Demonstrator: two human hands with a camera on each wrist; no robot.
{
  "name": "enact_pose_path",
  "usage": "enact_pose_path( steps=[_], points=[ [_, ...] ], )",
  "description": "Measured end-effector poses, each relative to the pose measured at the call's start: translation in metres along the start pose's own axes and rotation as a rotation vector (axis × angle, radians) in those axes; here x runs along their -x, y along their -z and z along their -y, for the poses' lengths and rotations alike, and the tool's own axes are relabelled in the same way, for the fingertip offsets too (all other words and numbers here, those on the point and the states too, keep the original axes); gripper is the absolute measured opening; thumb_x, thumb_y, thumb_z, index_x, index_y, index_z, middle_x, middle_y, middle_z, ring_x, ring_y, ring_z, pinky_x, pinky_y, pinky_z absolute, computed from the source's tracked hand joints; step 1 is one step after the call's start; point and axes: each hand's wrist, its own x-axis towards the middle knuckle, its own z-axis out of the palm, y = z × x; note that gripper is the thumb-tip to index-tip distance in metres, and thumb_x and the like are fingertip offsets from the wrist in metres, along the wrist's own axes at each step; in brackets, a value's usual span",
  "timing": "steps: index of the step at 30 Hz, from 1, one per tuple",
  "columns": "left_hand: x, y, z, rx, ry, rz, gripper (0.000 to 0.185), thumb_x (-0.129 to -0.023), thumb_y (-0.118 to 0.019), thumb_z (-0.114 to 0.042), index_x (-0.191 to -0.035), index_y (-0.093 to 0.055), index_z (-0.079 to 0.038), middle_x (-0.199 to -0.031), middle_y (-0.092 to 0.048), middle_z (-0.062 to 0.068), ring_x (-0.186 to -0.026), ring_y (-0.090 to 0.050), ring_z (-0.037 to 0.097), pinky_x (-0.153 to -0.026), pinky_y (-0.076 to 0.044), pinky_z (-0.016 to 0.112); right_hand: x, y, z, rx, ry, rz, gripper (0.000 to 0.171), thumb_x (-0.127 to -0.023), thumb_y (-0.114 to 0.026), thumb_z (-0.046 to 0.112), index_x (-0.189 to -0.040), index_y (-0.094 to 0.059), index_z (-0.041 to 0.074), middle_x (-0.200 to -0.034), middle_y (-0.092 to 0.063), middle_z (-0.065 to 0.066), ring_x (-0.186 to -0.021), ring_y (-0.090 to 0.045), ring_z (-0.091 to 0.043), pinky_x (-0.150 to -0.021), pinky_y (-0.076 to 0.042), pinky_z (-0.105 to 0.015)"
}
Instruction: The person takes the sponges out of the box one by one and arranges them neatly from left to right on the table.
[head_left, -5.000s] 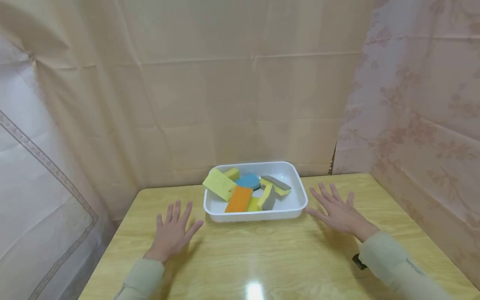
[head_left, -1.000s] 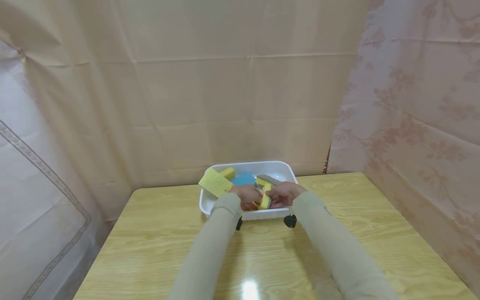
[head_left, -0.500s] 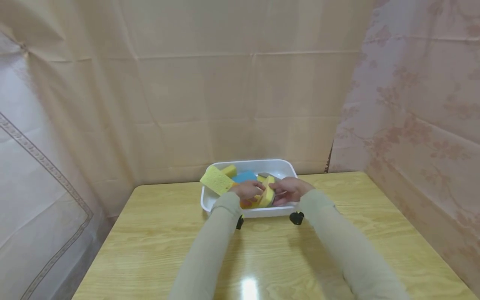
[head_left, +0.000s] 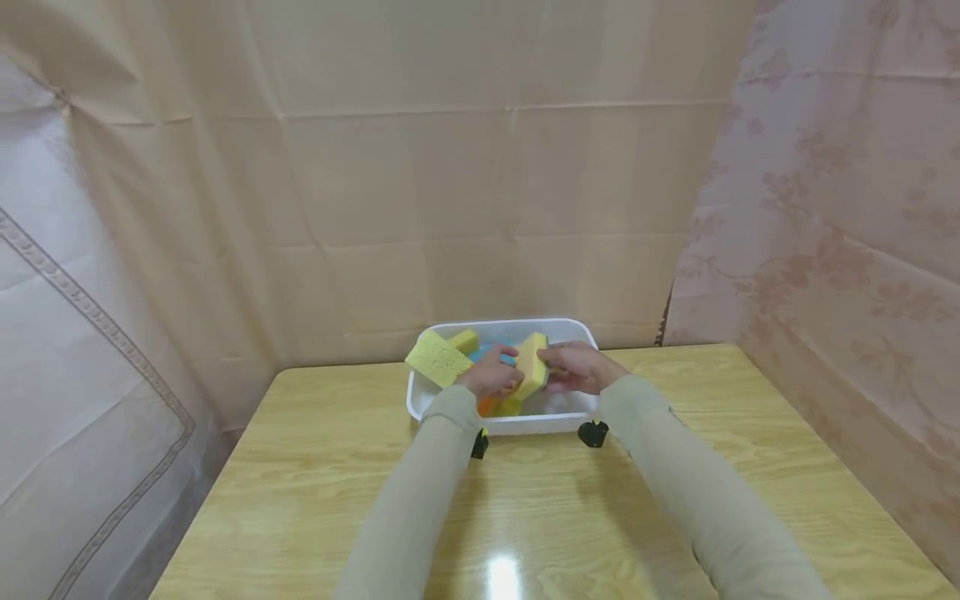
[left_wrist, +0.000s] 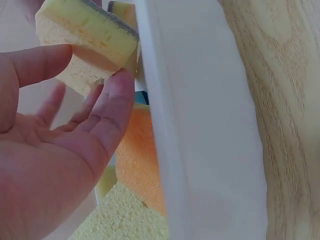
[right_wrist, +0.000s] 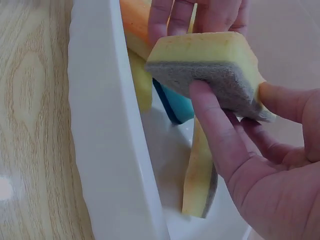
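Both hands are now lifting the yellow-and-grey sponge [head_left: 531, 367] above the white tray [head_left: 570, 417], higher than a moment ago (freeing it from the pile): right hand [head_left: 573, 368] gripping it, left hand [head_left: 491, 377] pinching its other side.

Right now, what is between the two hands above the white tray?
A yellow sponge with a grey scrub side; the left hand and right hand hold it over the tray. The right wrist view shows it best.

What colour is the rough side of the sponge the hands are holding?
Grey; the rest of the sponge is yellow. The right wrist view shows it best.
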Motion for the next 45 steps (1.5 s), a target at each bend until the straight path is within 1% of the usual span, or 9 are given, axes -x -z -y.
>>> enact_pose_path(
  steps=[3, 8, 13, 17, 19, 24, 28, 37, 45],
  points=[
    [0.002, 0.002, -0.003, 0.058, 0.024, -0.027, 0.062, -0.089, -0.062, 0.005, -0.145, -0.035, 0.001, -0.106, -0.056, 0.013, -0.084, -0.060, 0.020, -0.081, -0.056, 0.030, 0.000, -0.001, 0.002, -0.004, 0.004, -0.010, 0.052, -0.107, -0.051, 0.016, -0.149, -0.034, -0.010, -0.131, -0.057, -0.022, -0.105, -0.065, -0.027, -0.091, -0.057, -0.040],
    [0.005, 0.005, -0.003, 0.066, 0.031, -0.058, 0.060, -0.092, -0.062, 0.002, -0.146, -0.036, 0.002, -0.122, -0.057, 0.023, -0.096, -0.066, 0.029, -0.086, -0.058, 0.036, -0.001, -0.003, 0.002, -0.012, 0.000, -0.020, 0.055, -0.106, -0.052, 0.015, -0.151, -0.032, -0.010, -0.142, -0.049, -0.028, -0.111, -0.064, -0.031, -0.088, -0.059, -0.038],
    [0.003, 0.010, 0.000, 0.037, 0.018, -0.096, 0.054, -0.092, -0.061, 0.000, -0.142, -0.041, 0.002, -0.116, -0.060, 0.021, -0.088, -0.066, 0.027, -0.078, -0.060, 0.034, 0.000, -0.006, 0.002, 0.018, 0.021, -0.039, 0.057, -0.105, -0.053, 0.014, -0.152, -0.030, -0.009, -0.143, -0.048, -0.028, -0.113, -0.064, -0.033, -0.087, -0.059, -0.040],
    [0.001, 0.013, 0.001, 0.051, -0.006, -0.120, 0.052, -0.091, -0.060, 0.002, -0.141, -0.043, 0.003, -0.101, -0.060, 0.015, -0.070, -0.057, 0.018, -0.065, -0.055, 0.027, 0.001, -0.008, 0.005, 0.043, 0.052, -0.081, 0.057, -0.103, -0.056, 0.011, -0.151, -0.028, -0.005, -0.131, -0.054, -0.026, -0.107, -0.066, -0.035, -0.084, -0.060, -0.044],
    [0.000, 0.015, 0.001, 0.059, -0.018, -0.133, 0.051, -0.091, -0.059, 0.002, -0.140, -0.044, 0.004, -0.097, -0.061, 0.015, -0.067, -0.056, 0.018, -0.065, -0.055, 0.029, 0.001, -0.008, 0.007, 0.047, 0.061, -0.099, 0.057, -0.103, -0.056, 0.009, -0.150, -0.028, -0.003, -0.125, -0.055, -0.023, -0.103, -0.067, -0.036, -0.083, -0.060, -0.045],
    [0.000, 0.018, 0.003, 0.111, -0.020, -0.167, 0.040, -0.098, -0.058, -0.007, -0.136, -0.047, 0.003, -0.101, -0.063, 0.016, -0.077, -0.064, 0.023, -0.072, -0.059, 0.036, 0.001, -0.009, 0.007, 0.119, 0.058, -0.120, 0.043, -0.103, -0.056, 0.011, -0.140, -0.041, -0.007, -0.113, -0.060, -0.016, -0.088, -0.068, -0.025, -0.086, -0.059, -0.043],
    [-0.001, 0.020, 0.006, 0.156, -0.006, -0.180, 0.037, -0.101, -0.056, -0.010, -0.133, -0.049, 0.006, -0.099, -0.062, 0.015, -0.074, -0.063, 0.021, -0.065, -0.058, 0.030, -0.001, -0.009, 0.003, 0.175, 0.056, -0.110, 0.038, -0.105, -0.054, 0.012, -0.137, -0.050, -0.009, -0.104, -0.064, -0.011, -0.081, -0.066, -0.018, -0.081, -0.058, -0.036],
    [-0.004, 0.022, 0.012, 0.128, 0.007, -0.179, 0.042, -0.100, -0.055, -0.004, -0.139, -0.050, 0.010, -0.109, -0.065, 0.020, -0.074, -0.063, 0.019, -0.061, -0.055, 0.024, -0.001, -0.011, 0.001, 0.199, 0.039, -0.090, 0.042, -0.105, -0.054, 0.012, -0.140, -0.050, -0.009, -0.096, -0.065, -0.007, -0.078, -0.062, -0.015, -0.074, -0.055, -0.028],
    [0.003, 0.025, 0.014, 0.119, -0.023, -0.180, 0.044, -0.098, -0.055, -0.004, -0.139, -0.048, 0.010, -0.106, -0.065, 0.020, -0.071, -0.063, 0.019, -0.060, -0.054, 0.024, -0.003, -0.019, -0.001, 0.219, 0.081, -0.103, 0.039, -0.102, -0.055, 0.007, -0.137, -0.053, -0.012, -0.097, -0.066, -0.010, -0.075, -0.063, -0.015, -0.066, -0.055, -0.024]
  ],
)
